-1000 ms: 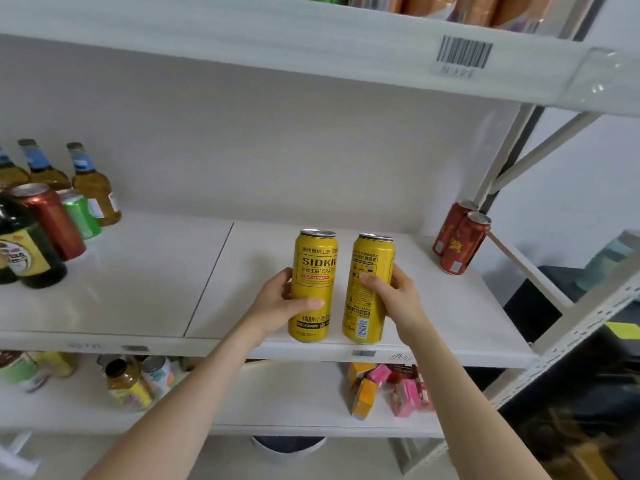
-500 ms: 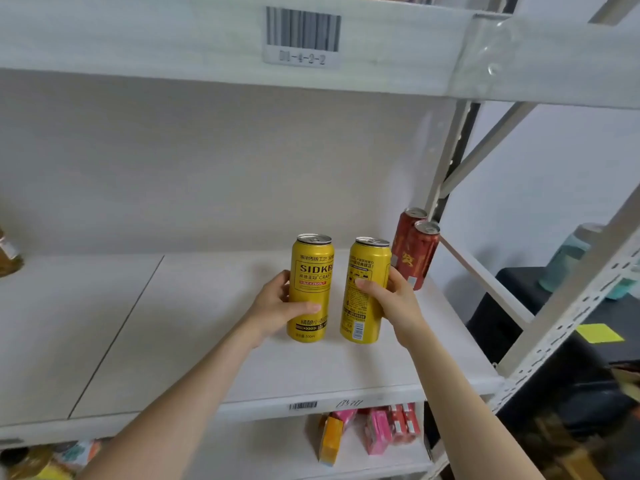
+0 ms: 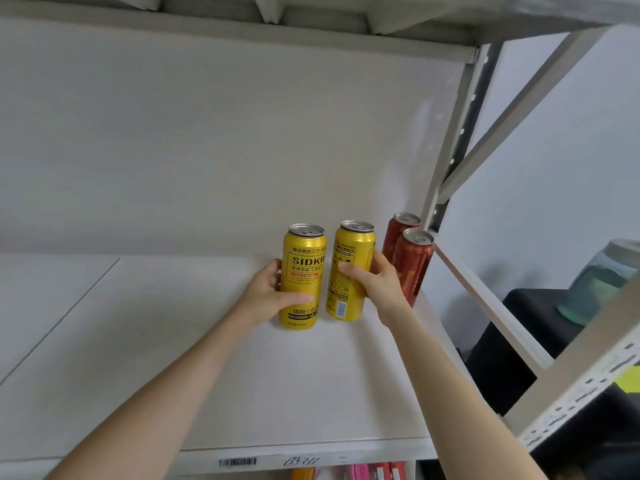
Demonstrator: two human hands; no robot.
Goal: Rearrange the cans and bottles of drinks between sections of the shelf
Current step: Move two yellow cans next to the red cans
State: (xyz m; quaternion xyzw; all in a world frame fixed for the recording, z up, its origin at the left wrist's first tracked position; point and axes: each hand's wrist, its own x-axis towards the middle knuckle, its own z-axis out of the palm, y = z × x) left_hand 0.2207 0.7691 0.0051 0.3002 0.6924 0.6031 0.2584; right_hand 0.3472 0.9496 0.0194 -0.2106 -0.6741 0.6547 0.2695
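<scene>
Here the tall yellow aluminium can [image 3: 302, 271] and the twin yellow can [image 3: 350, 271] stand upright, side by side, on the white shelf board [image 3: 166, 348]. The left hand [image 3: 266, 297] and the right hand [image 3: 377, 284] each hold one in a curled grip. The two slim red cans [image 3: 414, 263] stand at two o'clock, just beside the right hand.

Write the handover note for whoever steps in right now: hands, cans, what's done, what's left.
Left hand: grips the left yellow can, upright.
Right hand: grips the right yellow can, upright, beside it.
Both are at the right section of the shelf, just left of two red cans.
Done: yellow cans brought here.
Left: whether they rest on the shelf is unclear; seat them, let go.
</scene>
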